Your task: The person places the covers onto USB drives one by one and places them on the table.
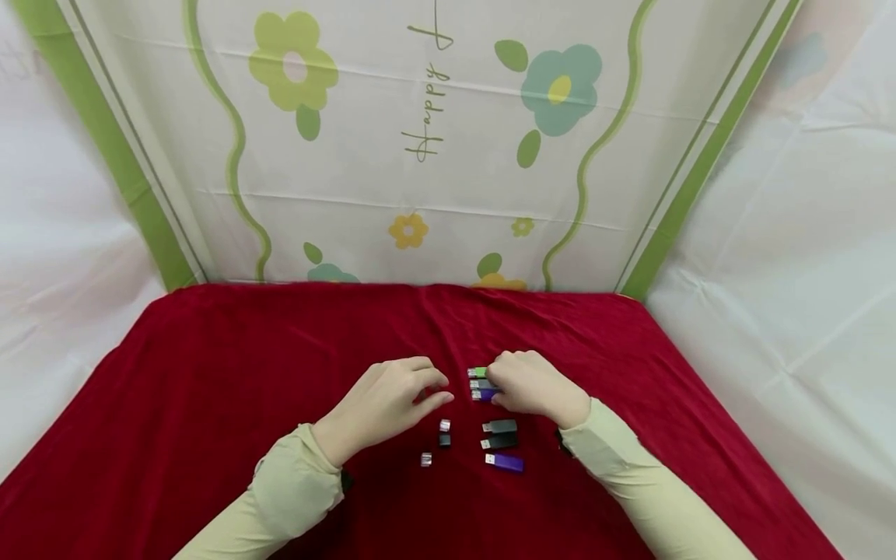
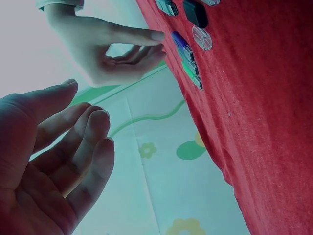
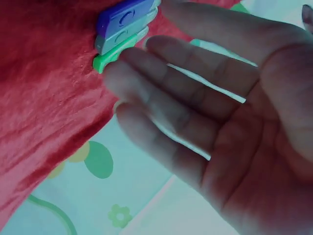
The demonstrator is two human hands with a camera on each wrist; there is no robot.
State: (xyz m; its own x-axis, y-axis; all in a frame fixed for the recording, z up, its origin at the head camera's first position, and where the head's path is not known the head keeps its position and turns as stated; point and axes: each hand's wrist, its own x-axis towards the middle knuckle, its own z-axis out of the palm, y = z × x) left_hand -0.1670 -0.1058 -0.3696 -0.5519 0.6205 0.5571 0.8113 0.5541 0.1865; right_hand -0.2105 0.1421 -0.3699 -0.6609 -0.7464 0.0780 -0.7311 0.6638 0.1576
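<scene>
Three capped USB flash drives lie side by side on the red cloth: a green one [image 3: 113, 55], a grey one [image 3: 127, 32] and a purple one [image 3: 122, 18]. My right hand [image 1: 535, 385] is at their right ends, its fingers fairly straight in the right wrist view; whether the fingertips touch the green drive I cannot tell. To the left of the row, my left hand [image 1: 392, 397] hovers with loosely bent fingers and nothing between them. Nearer to me lie uncapped drives: grey [image 1: 502, 426], black [image 1: 502, 441] and purple [image 1: 509, 463].
Left of the uncapped drives lie small loose caps: a clear one [image 1: 445, 425], a dark one [image 1: 445, 441] and another clear one [image 1: 426, 460]. Red cloth [image 1: 245, 435] covers the table. A flower-printed white curtain [image 1: 455, 179] hangs behind it, with white fabric at both sides.
</scene>
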